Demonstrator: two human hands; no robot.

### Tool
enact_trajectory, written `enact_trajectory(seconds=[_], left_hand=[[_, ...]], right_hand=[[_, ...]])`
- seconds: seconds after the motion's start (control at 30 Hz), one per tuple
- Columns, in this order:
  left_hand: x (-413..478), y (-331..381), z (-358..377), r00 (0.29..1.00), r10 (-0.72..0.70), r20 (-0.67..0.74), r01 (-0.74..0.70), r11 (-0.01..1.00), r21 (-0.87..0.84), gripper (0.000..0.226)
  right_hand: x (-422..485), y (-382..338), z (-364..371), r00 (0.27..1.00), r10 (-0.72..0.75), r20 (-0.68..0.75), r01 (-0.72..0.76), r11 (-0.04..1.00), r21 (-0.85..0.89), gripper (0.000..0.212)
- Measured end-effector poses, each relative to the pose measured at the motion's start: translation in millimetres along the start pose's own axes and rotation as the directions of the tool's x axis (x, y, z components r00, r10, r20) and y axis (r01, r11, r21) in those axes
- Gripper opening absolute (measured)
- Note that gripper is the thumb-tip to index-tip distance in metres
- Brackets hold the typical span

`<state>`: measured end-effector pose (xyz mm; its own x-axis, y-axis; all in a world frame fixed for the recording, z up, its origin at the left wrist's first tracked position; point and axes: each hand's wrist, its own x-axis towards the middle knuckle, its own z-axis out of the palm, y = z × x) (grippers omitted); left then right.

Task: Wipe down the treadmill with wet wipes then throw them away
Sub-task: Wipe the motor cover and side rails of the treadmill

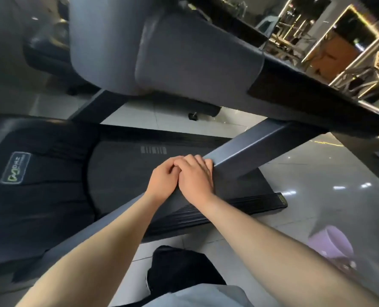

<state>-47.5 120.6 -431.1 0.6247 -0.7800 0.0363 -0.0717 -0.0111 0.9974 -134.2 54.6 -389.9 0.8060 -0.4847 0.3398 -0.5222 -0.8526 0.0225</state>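
The treadmill has a black deck (122, 173), a dark motor cover with a green logo (15, 168) and a grey console (166, 56) overhead. A grey slanted upright post (250, 147) crosses the middle of the view. Both my hands sit side by side on this post. My left hand (163, 181) has its fingers curled over the post's edge. My right hand (195, 177) lies across the post, with its fingers wrapped over the far side. No wet wipe shows; anything under the palms is hidden.
A light purple bin (330, 247) stands on the tiled floor at the lower right. My dark shoe or trouser leg (179, 269) is below the deck's side rail (206, 213). A black counter edge (317, 91) runs past the console at the right, with gym equipment beyond it.
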Motion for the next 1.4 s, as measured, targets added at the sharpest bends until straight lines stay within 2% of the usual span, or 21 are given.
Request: enact_trajectory(seconds=[0.07,0.13,0.23,0.3,0.37,0.43,0.47,0.5,0.53,0.6,0.63,0.7,0.77,0.83,0.97,1.07,1.17,1.2,1.23,1.33,1.4], left_hand=[[1.5,17.3,18.6,0.996,0.028,0.086,-0.028,1.0,0.004,0.035],[1.7,33.4,39.3,0.988,0.054,0.143,-0.059,0.998,0.03,0.041],[8.6,59.6,68.5,0.975,0.191,0.117,-0.211,0.959,0.19,0.031],[19.5,81.4,83.4,0.959,0.252,0.133,-0.28,0.919,0.279,0.031],[31.8,105.0,98.0,0.938,0.307,0.158,-0.344,0.878,0.332,0.036],[41.7,128.4,111.8,0.916,0.371,0.152,-0.4,0.835,0.378,0.034],[44.4,139.2,118.3,0.913,0.38,0.145,-0.406,0.824,0.394,0.034],[45.7,147.3,124.3,0.918,0.374,0.132,-0.394,0.825,0.405,0.032],[46.2,150.9,128.5,0.922,0.369,0.119,-0.383,0.824,0.417,0.031],[42.9,147.4,131.6,0.923,0.364,0.124,-0.379,0.812,0.444,0.036],[40.0,142.9,129.9,0.93,0.337,0.147,-0.366,0.809,0.46,0.042],[35.7,129.0,120.3,0.947,0.255,0.195,-0.32,0.802,0.504,0.055],[32.6,111.9,106.3,0.948,0.206,0.242,-0.307,0.788,0.533,0.065],[32.6,102.8,94.1,0.942,0.173,0.287,-0.303,0.803,0.513,0.069],[34.1,119.0,95.8,0.913,0.201,0.354,-0.364,0.795,0.486,0.067],[34.0,147.2,111.3,0.858,0.318,0.402,-0.489,0.746,0.452,0.061],[36.1,162.5,119.2,0.835,0.371,0.407,-0.535,0.721,0.44,0.058],[36.5,160.7,117.8,0.828,0.366,0.424,-0.542,0.717,0.439,0.06],[36.1,154.9,114.3,0.82,0.347,0.454,-0.546,0.712,0.442,0.062],[31.0,128.9,96.2,0.809,0.252,0.53,-0.531,0.701,0.477,0.059],[25.5,110.5,78.5,0.811,0.197,0.552,-0.509,0.702,0.498,0.057]], right_hand=[[-9.0,23.4,-20.1,0.987,0.048,-0.152,-0.053,0.998,-0.028,0.038],[-19.6,47.9,-37.1,0.948,0.113,-0.299,-0.119,0.993,-0.002,0.026],[-35.7,76.6,-54.7,0.854,0.28,-0.438,-0.226,0.959,0.171,0.017],[-35.1,85.3,-61.4,0.743,0.496,-0.449,-0.343,0.859,0.38,0.022],[-26.4,90.7,-60.9,0.608,0.686,-0.4,-0.436,0.709,0.555,0.025],[-14.9,91.0,-62.8,0.496,0.795,-0.35,-0.461,0.582,0.669,0.025],[-9.0,89.0,-66.0,0.431,0.855,-0.288,-0.441,0.478,0.76,0.022],[-3.8,87.8,-71.4,0.38,0.893,-0.243,-0.475,0.414,0.776,0.019],[-0.2,88.6,-73.0,0.374,0.907,-0.195,-0.465,0.365,0.807,0.017],[-2.3,86.2,-74.5,0.416,0.897,-0.148,-0.39,0.323,0.862,0.013],[-2.2,84.8,-74.7,0.419,0.897,-0.143,-0.4,0.324,0.858,0.014],[-4.9,82.2,-68.8,0.385,0.916,-0.108,-0.529,0.315,0.788,0.022],[-9.8,78.6,-60.1,0.464,0.882,-0.081,-0.558,0.362,0.747,0.02],[-12.3,76.9,-51.2,0.495,0.866,-0.075,-0.503,0.356,0.787,0.009],[-13.3,90.8,-55.1,0.451,0.887,0.095,-0.461,0.141,0.876,0.015],[-12.4,99.0,-61.6,0.402,0.907,0.123,-0.483,0.095,0.871,0.028],[-11.9,91.2,-82.1,0.417,0.901,0.12,-0.419,0.074,0.905,0.022],[-9.5,88.9,-85.8,0.387,0.918,0.082,-0.389,0.082,0.918,0.023],[-7.4,85.0,-89.3,0.365,0.926,0.097,-0.352,0.041,0.935,0.026],[-2.7,74.3,-87.3,0.376,0.92,0.106,-0.295,0.01,0.955,0.036],[-3.5,65.1,-77.1,0.386,0.912,0.137,-0.318,-0.008,0.948,0.042]])
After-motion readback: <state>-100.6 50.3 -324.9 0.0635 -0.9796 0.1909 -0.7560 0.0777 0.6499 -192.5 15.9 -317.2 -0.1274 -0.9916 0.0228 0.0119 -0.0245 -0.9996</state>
